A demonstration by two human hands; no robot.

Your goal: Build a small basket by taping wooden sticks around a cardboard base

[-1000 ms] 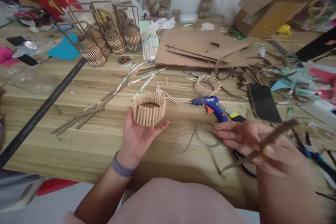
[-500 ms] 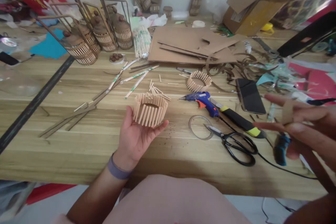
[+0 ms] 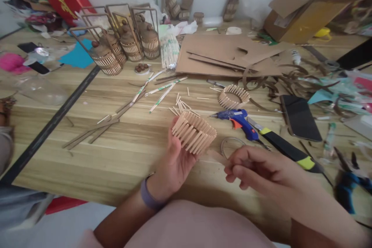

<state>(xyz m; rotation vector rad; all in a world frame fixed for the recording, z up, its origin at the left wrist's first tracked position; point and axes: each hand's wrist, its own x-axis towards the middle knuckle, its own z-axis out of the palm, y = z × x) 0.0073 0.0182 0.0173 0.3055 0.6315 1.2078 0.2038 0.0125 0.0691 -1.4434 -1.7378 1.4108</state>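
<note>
A small round basket of upright wooden sticks (image 3: 195,133) rests tilted in my left hand (image 3: 176,164), whose fingers curve under and behind it. My right hand (image 3: 258,170) is closed in a pinch on a thin brown strip (image 3: 216,157). The strip's free end points at the basket's lower right side; whether they touch I cannot tell. Beyond lie a second stick ring (image 3: 234,97), a blue hot glue gun (image 3: 240,119) and a wire ring (image 3: 222,145), partly behind my right hand. The scissors are hidden behind that hand.
Several finished lantern-like baskets (image 3: 130,46) stand at the back left. Loose sticks (image 3: 181,104) and brown strips (image 3: 107,124) lie mid-table. To the right are a utility knife (image 3: 285,147), a phone (image 3: 300,116) and pliers (image 3: 348,178). Cardboard (image 3: 215,52) lies behind.
My right hand has come in from the far right with the strip, close to the basket. My left hand has tilted the basket. The view has shifted rightward and slightly turned.
</note>
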